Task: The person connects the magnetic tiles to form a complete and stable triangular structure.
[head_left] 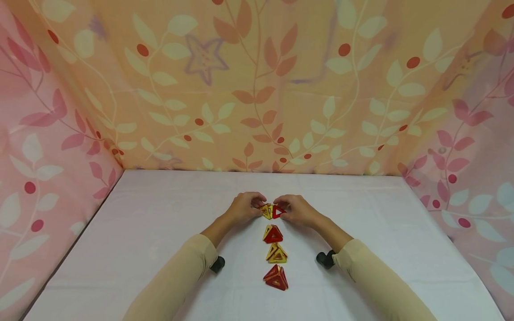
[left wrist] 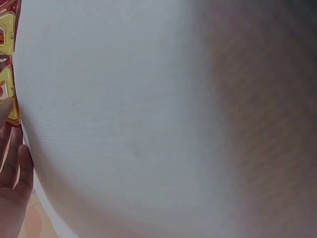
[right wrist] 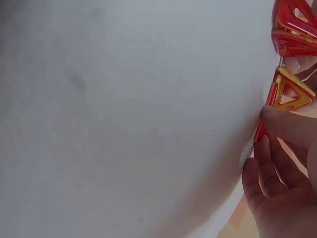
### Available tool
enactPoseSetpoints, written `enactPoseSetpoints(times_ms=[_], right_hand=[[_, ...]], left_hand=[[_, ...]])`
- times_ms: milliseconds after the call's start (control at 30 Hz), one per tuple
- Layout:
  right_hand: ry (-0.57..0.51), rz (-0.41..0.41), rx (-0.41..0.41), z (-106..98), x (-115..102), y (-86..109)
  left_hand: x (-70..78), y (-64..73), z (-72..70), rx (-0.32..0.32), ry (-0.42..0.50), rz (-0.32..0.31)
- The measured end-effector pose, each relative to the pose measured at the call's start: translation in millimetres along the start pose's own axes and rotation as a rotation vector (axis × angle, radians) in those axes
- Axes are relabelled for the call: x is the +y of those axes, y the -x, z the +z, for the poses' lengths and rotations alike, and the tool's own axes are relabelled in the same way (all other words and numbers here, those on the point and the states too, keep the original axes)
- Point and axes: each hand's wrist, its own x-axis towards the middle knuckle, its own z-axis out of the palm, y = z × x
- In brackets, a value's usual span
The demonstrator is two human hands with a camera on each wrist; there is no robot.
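At the far end of a row of triangular tile pieces, my two hands face each other. My left hand [head_left: 246, 207] pinches a yellow triangular tile [head_left: 267, 211]; its thumb lies over that tile's edge in the left wrist view. Opposite, my right hand [head_left: 296, 209] grips a red triangular tile [head_left: 274, 212] between thumb and fingers. The red tile's edge meets the yellow pieces. In the right wrist view, the red tile [right wrist: 259, 131] lies low along the tabletop, and a yellow-orange triangle [right wrist: 297, 103] stands up beside it.
Three small pyramids of red and yellow triangles run toward me: a red-fronted one [head_left: 273, 235], a yellow one [head_left: 277, 256] and a mostly red one [head_left: 276, 279]. They stand on a white-covered table [head_left: 160, 214]. Patterned cloth [head_left: 257, 89] walls the back and sides.
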Motion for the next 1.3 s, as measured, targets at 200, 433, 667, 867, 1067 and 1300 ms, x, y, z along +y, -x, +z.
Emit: enactPoseSetpoints(times_ms=[200,433,667,867,1067,1300], right_hand=[[-0.008,-0.004,0.001,1.0,1.4,0.2],[-0.012,-0.012,-0.007,0.7,0.6,-0.7],[-0.005,-0.026,-0.009,-2.3,-1.5,-1.3],[-0.006,-0.015,-0.005,-5.3,-3.9,-1.9],[-0.037,-0.026,0.008,-7.7,-6.4,-3.6],[-0.071,-0.027,0.007,-6.3,-7.2,-5.5]], left_hand=[[-0.4,-0.2,0.9,0.004,-0.005,0.001],[-0.6,-0.7,1.3,0.01,-0.011,-0.002],[0.0,-0.2,1.4,0.023,-0.012,0.005],[1.2,0.4,1.7,0.024,-0.006,0.001],[0.7,-0.3,2.0,0.026,-0.014,-0.001],[-0.4,-1.3,2.7,0.029,-0.022,0.007]])
